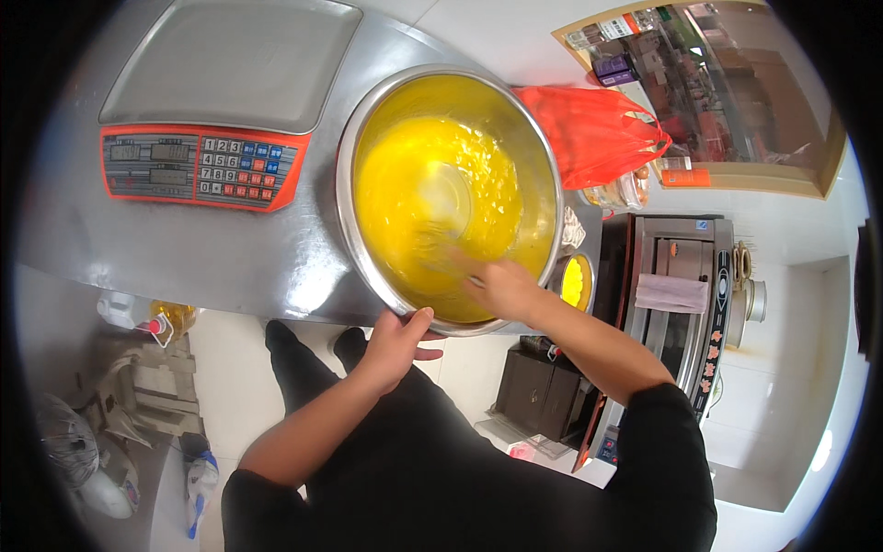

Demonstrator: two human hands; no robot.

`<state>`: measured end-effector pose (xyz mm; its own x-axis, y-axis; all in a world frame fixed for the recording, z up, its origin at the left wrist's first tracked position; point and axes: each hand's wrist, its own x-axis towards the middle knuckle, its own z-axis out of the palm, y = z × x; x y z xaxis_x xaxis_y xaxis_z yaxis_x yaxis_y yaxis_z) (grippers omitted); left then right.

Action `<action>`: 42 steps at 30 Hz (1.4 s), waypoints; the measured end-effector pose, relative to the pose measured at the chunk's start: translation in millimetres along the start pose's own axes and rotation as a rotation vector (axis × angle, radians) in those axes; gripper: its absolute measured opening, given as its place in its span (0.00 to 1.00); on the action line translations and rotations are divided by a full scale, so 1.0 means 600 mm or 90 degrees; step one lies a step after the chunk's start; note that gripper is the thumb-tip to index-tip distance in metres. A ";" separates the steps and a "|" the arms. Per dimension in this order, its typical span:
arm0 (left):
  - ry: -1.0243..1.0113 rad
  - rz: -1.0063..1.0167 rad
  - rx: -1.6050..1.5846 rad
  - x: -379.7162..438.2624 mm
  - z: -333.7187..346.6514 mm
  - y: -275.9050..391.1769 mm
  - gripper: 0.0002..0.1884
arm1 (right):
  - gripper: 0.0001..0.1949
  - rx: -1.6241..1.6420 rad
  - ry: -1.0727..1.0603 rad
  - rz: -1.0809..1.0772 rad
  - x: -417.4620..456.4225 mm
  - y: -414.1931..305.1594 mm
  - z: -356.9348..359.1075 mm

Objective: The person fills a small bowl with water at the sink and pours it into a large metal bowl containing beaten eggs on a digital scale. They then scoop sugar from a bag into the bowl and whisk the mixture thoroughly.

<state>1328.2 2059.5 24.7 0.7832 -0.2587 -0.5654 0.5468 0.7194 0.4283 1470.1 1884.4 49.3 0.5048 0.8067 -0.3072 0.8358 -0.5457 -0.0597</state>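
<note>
A large stainless steel mixing bowl stands on the metal worktop, tilted towards me. Yellow liquid, glossy and swirling like beaten egg, covers its bottom. My left hand grips the near rim, thumb on top and fingers beneath. Inside the bowl, low on the near right side, my right hand is closed around the handle of a whisk. Motion blurs the whisk's wires, which dip into the liquid.
A digital scale with a flat metal pan occupies the worktop on the left. Right of the bowl lie a red plastic bag and a smaller bowl with yellow contents. An oven with a cloth on its handle stands further right.
</note>
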 end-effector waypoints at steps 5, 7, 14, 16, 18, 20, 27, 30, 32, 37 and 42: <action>-0.042 -0.011 0.004 0.000 -0.009 -0.003 0.21 | 0.24 0.167 -0.197 0.387 0.140 0.054 -0.050; -0.037 0.000 -0.009 0.001 -0.008 0.003 0.20 | 0.25 0.112 -0.226 0.417 0.073 0.114 -0.023; 0.008 -0.010 -0.023 0.000 -0.004 0.000 0.20 | 0.25 0.085 -0.101 0.334 0.096 0.026 -0.044; 0.005 -0.005 -0.029 0.005 -0.002 0.002 0.20 | 0.25 0.026 0.065 0.139 0.044 0.005 0.009; 0.004 0.001 -0.043 0.004 -0.006 -0.007 0.21 | 0.25 0.022 0.070 0.140 0.034 -0.001 0.008; 0.000 -0.003 -0.039 0.000 -0.007 -0.007 0.21 | 0.26 0.077 -0.077 0.339 0.066 0.018 -0.036; 0.002 0.010 -0.020 -0.004 0.002 0.003 0.18 | 0.30 0.046 -0.083 0.324 0.062 0.027 -0.016; 0.020 0.027 -0.032 0.003 0.002 -0.003 0.18 | 0.29 0.031 -0.055 0.175 0.044 -0.015 -0.011; -0.010 0.015 -0.009 0.000 -0.007 -0.009 0.19 | 0.29 0.016 -0.097 0.255 0.046 -0.005 -0.012; -0.011 0.014 0.004 0.007 -0.004 -0.007 0.19 | 0.28 0.037 -0.055 0.227 0.055 0.002 -0.001; -0.023 0.018 -0.002 0.006 -0.008 -0.009 0.20 | 0.27 0.052 -0.061 0.259 0.046 0.004 -0.013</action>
<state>1326.6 2058.1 17.1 0.8087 -0.2617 -0.5267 0.5235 0.7286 0.4418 1487.9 1907.1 48.1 0.7646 0.4986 -0.4084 0.5504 -0.8348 0.0113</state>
